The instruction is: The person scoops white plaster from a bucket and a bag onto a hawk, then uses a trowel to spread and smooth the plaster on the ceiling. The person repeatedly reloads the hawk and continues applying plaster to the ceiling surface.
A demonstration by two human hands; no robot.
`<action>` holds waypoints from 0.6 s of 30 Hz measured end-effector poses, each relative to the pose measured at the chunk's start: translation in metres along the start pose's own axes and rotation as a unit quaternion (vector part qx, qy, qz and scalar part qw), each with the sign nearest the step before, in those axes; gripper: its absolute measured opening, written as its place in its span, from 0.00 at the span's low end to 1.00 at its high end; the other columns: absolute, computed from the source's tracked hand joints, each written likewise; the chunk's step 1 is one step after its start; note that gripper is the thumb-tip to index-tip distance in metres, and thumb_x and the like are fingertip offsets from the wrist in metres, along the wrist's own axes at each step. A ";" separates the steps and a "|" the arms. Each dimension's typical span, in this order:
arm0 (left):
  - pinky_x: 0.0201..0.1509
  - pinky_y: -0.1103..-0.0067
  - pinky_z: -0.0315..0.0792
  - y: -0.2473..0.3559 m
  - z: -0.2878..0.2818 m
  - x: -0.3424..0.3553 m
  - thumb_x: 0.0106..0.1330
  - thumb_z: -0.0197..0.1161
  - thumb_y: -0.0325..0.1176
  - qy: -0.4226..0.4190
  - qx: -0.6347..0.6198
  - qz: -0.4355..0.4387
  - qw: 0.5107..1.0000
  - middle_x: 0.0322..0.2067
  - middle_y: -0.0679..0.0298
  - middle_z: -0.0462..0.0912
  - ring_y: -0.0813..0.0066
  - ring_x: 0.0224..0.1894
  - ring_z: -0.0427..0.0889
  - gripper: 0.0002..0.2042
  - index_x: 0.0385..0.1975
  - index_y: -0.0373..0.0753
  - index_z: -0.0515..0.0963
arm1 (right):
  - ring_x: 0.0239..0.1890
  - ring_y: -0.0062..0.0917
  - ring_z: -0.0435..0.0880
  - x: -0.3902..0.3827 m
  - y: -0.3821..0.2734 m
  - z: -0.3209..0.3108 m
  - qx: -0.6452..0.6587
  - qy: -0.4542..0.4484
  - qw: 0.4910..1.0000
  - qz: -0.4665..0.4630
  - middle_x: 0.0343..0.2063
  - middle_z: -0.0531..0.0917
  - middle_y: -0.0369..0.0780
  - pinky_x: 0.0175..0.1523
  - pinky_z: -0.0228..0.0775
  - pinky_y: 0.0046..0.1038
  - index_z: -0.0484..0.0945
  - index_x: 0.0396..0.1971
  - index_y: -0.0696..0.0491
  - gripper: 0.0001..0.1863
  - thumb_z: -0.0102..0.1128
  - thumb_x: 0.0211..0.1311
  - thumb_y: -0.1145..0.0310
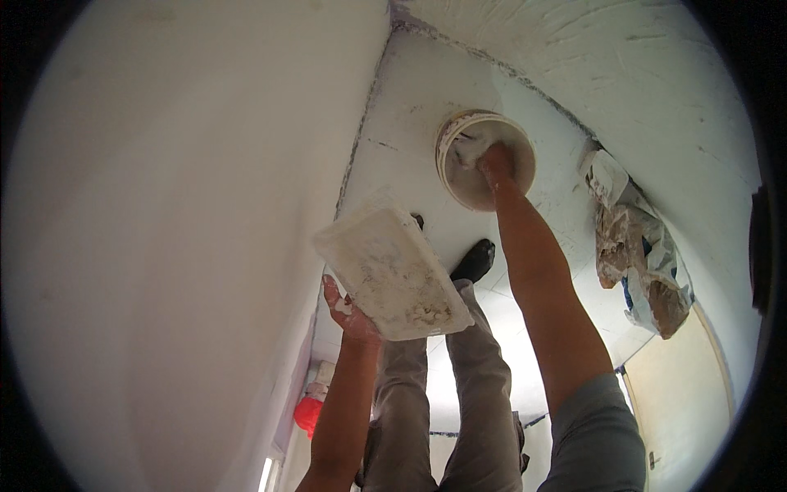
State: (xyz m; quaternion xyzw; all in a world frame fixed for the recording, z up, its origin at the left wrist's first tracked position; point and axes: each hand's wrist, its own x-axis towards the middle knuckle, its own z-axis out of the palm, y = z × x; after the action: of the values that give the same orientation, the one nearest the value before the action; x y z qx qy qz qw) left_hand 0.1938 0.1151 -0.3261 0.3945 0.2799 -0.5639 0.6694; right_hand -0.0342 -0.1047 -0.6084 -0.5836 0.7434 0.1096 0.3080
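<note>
White plaster smears the hawk board [393, 275], gripped from beneath by the left hand [348, 312]; right hand [494, 160] dips into the bucket [484, 160], grip hidden. Board nearly bare, loading barely begun.

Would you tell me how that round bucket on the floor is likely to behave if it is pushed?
The bucket stands upright on the pale floor, so it would likely slide, not roll. It holds white paste where the right hand dips in, so it is probably heavy. Its smeared rim may be slippery.
</note>
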 end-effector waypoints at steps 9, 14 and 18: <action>0.60 0.62 0.67 -0.003 -0.017 -0.001 0.66 0.43 0.65 0.086 0.048 0.041 0.994 0.60 0.55 0.70 0.56 0.58 0.71 0.37 0.64 0.39 0.65 | 0.44 0.38 0.83 0.006 -0.010 -0.015 -0.211 -0.136 0.950 -0.188 0.41 0.84 0.49 0.54 0.72 0.37 0.82 0.43 0.55 0.20 0.45 0.67 0.58; 0.60 0.63 0.68 -0.030 -0.021 0.015 0.61 0.51 0.64 -0.106 -0.038 -0.115 0.987 0.58 0.62 0.72 0.62 0.59 0.70 0.35 0.61 0.45 0.69 | 0.47 0.33 0.81 0.047 0.073 -0.021 0.646 -0.008 0.758 0.090 0.47 0.82 0.44 0.52 0.74 0.35 0.75 0.55 0.56 0.24 0.50 0.67 0.54; 0.61 0.60 0.66 -0.005 -0.025 -0.002 0.65 0.44 0.65 -0.051 -0.028 -0.033 0.998 0.59 0.54 0.72 0.54 0.59 0.71 0.38 0.64 0.38 0.65 | 0.44 0.29 0.81 -0.030 -0.042 -0.048 0.621 -0.155 0.753 0.152 0.44 0.82 0.39 0.52 0.72 0.35 0.77 0.53 0.53 0.20 0.47 0.69 0.57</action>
State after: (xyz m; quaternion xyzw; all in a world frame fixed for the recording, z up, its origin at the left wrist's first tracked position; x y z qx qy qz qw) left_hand 0.1899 0.1374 -0.3387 0.3368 0.2736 -0.5970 0.6748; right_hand -0.0071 -0.1177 -0.5448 -0.1184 0.6688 -0.2416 0.6930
